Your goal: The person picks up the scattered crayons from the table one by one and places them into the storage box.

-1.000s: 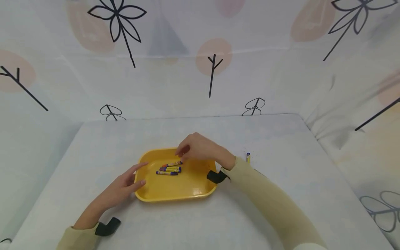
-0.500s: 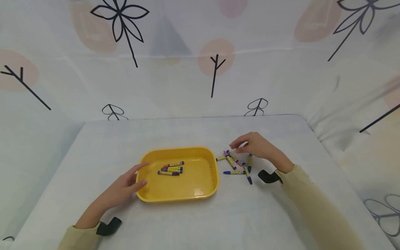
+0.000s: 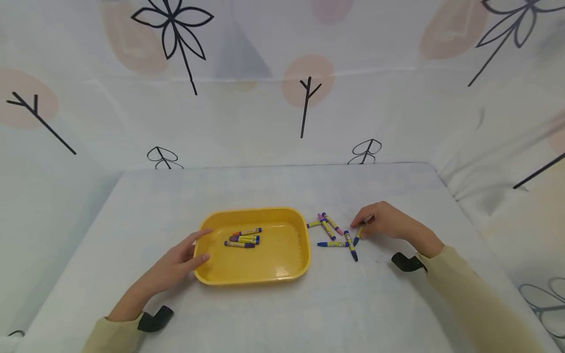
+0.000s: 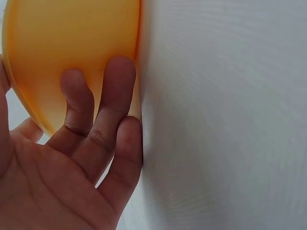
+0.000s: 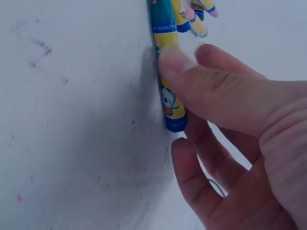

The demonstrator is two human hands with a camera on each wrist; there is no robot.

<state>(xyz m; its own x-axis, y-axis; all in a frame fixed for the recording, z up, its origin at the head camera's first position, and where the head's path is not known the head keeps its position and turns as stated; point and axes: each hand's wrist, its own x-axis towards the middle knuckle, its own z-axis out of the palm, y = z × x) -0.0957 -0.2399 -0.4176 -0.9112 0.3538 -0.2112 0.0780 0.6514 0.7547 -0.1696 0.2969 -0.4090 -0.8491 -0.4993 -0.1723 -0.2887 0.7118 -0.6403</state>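
Note:
A yellow tray (image 3: 251,272) sits on the table with several crayons (image 3: 243,239) lying in it. My left hand (image 3: 169,267) grips its left end, the thumb over the rim and other fingers against the outer wall (image 4: 86,33). To the right of the tray, my right hand (image 3: 386,222) pinches a crayon with a yellow wrapper and teal-blue tip (image 5: 168,72). The thumb lies on its wrapper; the fingertips behind are partly hidden. That crayon still appears to lie at the table surface.
Between the tray and my right hand lies a loose group of crayons (image 3: 327,229), some crossing each other. A blue crayon (image 3: 332,244) points left towards the tray. Patterned white cloth (image 3: 247,122) rises behind the table (image 3: 282,314). Small coloured marks dot the tabletop on the right.
My right hand has moved from over the tray to the right, past the loose crayons, and come down on the rightmost crayon. The left hand stays on the tray's edge.

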